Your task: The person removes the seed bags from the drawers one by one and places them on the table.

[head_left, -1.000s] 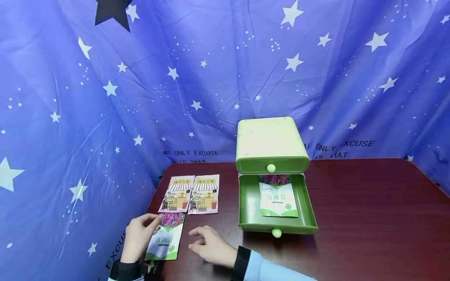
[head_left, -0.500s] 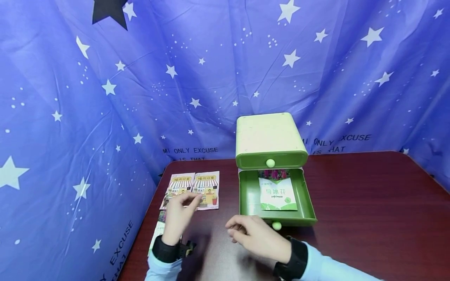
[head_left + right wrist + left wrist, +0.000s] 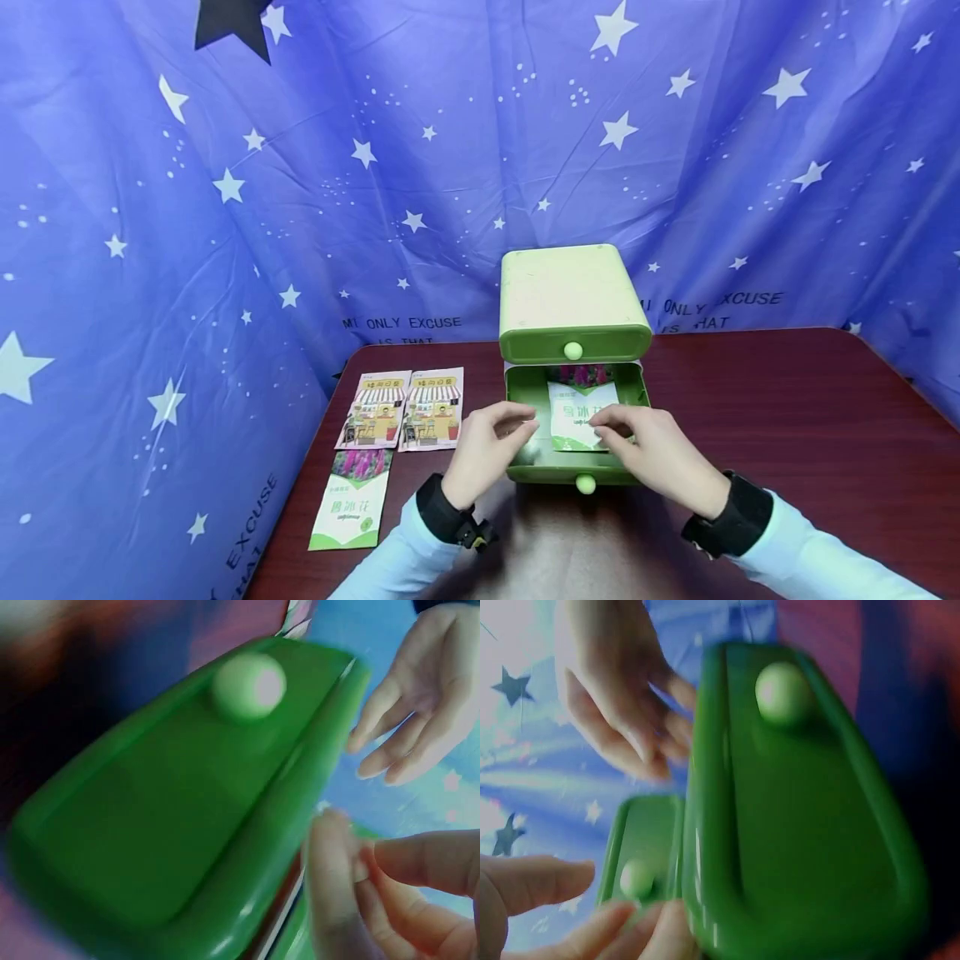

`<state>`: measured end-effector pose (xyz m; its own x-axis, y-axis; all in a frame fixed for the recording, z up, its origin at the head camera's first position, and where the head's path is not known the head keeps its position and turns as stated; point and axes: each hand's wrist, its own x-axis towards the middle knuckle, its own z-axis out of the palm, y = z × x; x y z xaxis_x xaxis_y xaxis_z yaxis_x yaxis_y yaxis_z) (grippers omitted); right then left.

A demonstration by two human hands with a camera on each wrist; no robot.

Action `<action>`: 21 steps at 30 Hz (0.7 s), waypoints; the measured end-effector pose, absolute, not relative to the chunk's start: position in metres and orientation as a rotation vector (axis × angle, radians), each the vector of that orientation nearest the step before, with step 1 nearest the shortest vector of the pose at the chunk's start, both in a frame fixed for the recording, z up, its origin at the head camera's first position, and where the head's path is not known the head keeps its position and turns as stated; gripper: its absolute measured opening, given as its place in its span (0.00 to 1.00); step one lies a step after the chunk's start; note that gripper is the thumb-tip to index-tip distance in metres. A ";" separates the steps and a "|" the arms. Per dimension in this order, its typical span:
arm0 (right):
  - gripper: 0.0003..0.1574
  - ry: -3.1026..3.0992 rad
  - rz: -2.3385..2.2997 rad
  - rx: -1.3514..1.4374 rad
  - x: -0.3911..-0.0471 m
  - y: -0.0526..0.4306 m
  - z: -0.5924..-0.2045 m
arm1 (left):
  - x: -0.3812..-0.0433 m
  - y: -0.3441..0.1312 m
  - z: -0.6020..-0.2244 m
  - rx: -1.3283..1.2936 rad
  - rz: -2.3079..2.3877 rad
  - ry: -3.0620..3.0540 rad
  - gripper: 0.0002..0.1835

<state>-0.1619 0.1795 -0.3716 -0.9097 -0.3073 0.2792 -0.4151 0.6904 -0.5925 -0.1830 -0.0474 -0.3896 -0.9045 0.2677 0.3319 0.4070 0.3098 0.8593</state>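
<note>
A small cabinet (image 3: 572, 287) has a cream top and two green drawers. Its lower drawer (image 3: 525, 473) is pulled out and holds a white-and-green seed packet (image 3: 573, 429) with pink flowers. My left hand (image 3: 487, 450) hovers over the drawer's left side, its thumb and fingers apart and nothing held. Over the right side is my right hand (image 3: 663, 454), fingertips above the packet's right edge; contact cannot be told. In the left wrist view the drawer front (image 3: 810, 817) fills the right half. The right wrist view shows the same drawer front (image 3: 165, 802) with its round knob.
At the table's left lie two pink shop-picture packets (image 3: 372, 410) side by side. Just in front of them is another white-and-green seed packet (image 3: 351, 500). The upper drawer (image 3: 543, 345) is pushed in. A blue star-patterned curtain (image 3: 420, 150) hangs behind the table (image 3: 780, 417).
Both hands have moved right, from around the white-and-green packet at the table's left to over the pulled-out drawer. The packets have stayed where they were.
</note>
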 end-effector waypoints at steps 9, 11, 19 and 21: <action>0.32 -2.960 1.433 0.407 -0.173 0.209 -0.381 | -0.203 -0.021 -0.392 -0.461 -2.195 -2.553 0.25; 0.37 -2.968 1.546 0.372 -0.174 0.210 -0.383 | -0.207 -0.018 -0.395 -0.388 -2.342 -2.524 0.27; 0.46 -2.951 1.782 0.285 -0.179 0.205 -0.385 | -0.218 -0.012 -0.404 -0.299 -2.554 -2.411 0.31; 0.48 -2.962 1.787 0.254 -0.179 0.205 -0.385 | -0.220 -0.010 -0.405 -0.291 -2.595 -2.374 0.31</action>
